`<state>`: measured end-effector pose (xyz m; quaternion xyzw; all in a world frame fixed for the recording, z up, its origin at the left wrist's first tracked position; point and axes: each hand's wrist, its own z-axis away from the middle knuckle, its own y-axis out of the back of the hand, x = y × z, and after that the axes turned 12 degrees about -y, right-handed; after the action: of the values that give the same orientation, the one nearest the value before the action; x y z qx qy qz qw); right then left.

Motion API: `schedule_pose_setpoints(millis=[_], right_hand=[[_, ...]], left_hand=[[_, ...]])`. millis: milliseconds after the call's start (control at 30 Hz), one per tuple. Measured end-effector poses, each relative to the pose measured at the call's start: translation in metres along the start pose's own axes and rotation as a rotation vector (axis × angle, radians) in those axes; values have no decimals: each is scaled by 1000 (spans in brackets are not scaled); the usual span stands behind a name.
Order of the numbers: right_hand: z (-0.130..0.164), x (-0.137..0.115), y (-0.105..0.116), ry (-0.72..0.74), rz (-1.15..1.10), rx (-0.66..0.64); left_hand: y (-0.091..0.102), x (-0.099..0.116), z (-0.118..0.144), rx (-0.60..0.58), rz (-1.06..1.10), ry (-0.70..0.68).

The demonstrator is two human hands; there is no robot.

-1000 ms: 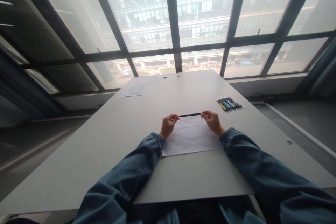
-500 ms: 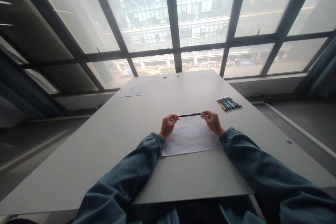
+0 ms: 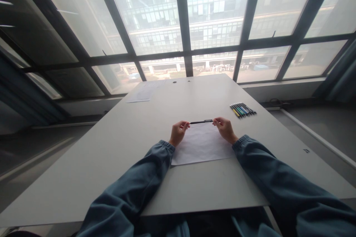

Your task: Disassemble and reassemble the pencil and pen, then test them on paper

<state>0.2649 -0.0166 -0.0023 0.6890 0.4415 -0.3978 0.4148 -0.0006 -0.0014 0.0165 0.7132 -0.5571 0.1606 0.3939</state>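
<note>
Your left hand (image 3: 179,132) has its thumb and fingertips pinched together on one end of a black pen (image 3: 200,122). Your right hand (image 3: 224,129) pinches the other end in the same way, so the pen lies stretched crosswise between your two hands, which stand apart with the barrel bare between them. Its clip shows toward your right hand. The pen is at the far edge of a white sheet (image 3: 204,144) lying on the table (image 3: 119,163) in front of you, between your forearms. Your blue sleeves (image 3: 133,176) come down to the wrists in gathered cuffs. Beyond your right hand and to its right, a row of pens (image 3: 243,110) lies side by side, with yellow, green, blue and black among them.

As for writing, the loose papers (image 3: 140,94) at the far left seem to carry faint print, though it is too small to read from here. A small dark mark (image 3: 306,150) sits near the table's right edge.
</note>
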Motion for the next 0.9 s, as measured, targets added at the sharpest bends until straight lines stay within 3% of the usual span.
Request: schedule_pose_setpoints(millis=[900], right_hand=[[2,-3,1,25,83,-8]], left_hand=[[-1,-3,0,-8,0,-4]])
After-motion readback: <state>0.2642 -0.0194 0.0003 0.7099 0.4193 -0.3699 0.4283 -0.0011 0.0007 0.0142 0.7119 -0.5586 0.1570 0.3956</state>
